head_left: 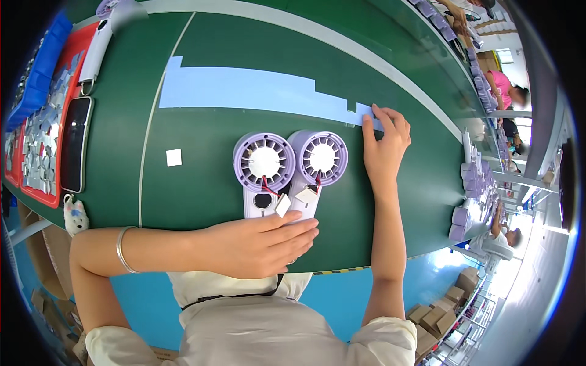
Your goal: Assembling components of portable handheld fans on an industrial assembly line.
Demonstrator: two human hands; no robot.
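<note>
Two purple-and-white handheld fans lie side by side on the green table, the left fan point(240, 163) and the right fan point(343, 158). Their round heads point away from me, showing white hubs and dark vents. Red wires run from each head to a small pale square piece, one by the left fan point(282, 205) and one on the right fan point(306, 195). My left hand point(259, 244) is laid across both handles, its fingers closed over them and hiding their lower ends. At the right end of a light blue strip point(244, 88), my right hand point(386, 137) pinches its edge between thumb and fingers.
A white square point(174, 157) lies left of the fans. Farther left are a phone point(77, 143) with a plush charm point(75, 216), a red tray point(44, 194) of silvery pieces and a blue bin point(43, 76). More purple fan parts point(473, 177) line the right. Other people work beyond.
</note>
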